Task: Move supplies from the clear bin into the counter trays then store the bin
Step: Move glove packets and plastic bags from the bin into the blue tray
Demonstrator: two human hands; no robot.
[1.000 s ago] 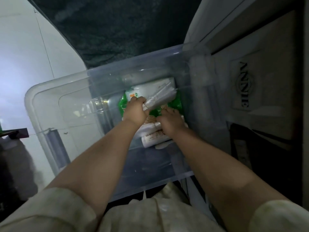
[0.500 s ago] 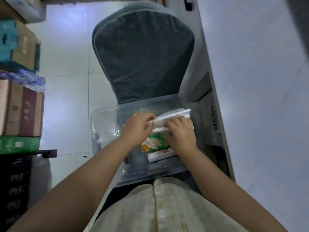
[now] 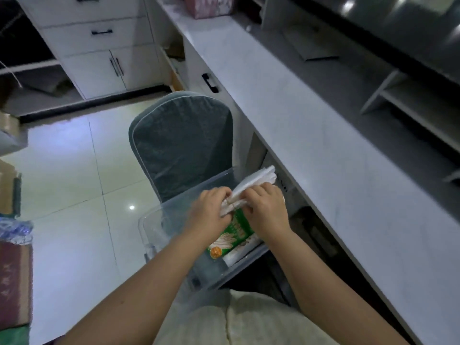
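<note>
The clear plastic bin sits on a chair seat below me, beside the white counter. Above the bin, my left hand and my right hand both grip a stack of white plastic-wrapped packets whose far end points up and right toward the counter. Under my hands, a green and white printed packet is held with the stack or lies in the bin; I cannot tell which. More white packets lie at the bin's near edge.
A grey padded chair back stands just behind the bin. Grey open shelf compartments run along the counter's far side. White cabinets with black handles line the back. Cardboard boxes are stacked at the left on the tiled floor.
My view has risen from close over the bin to take in the counter and cabinets. Both hands have lifted the stack of white packets up out of the bin's bottom.
</note>
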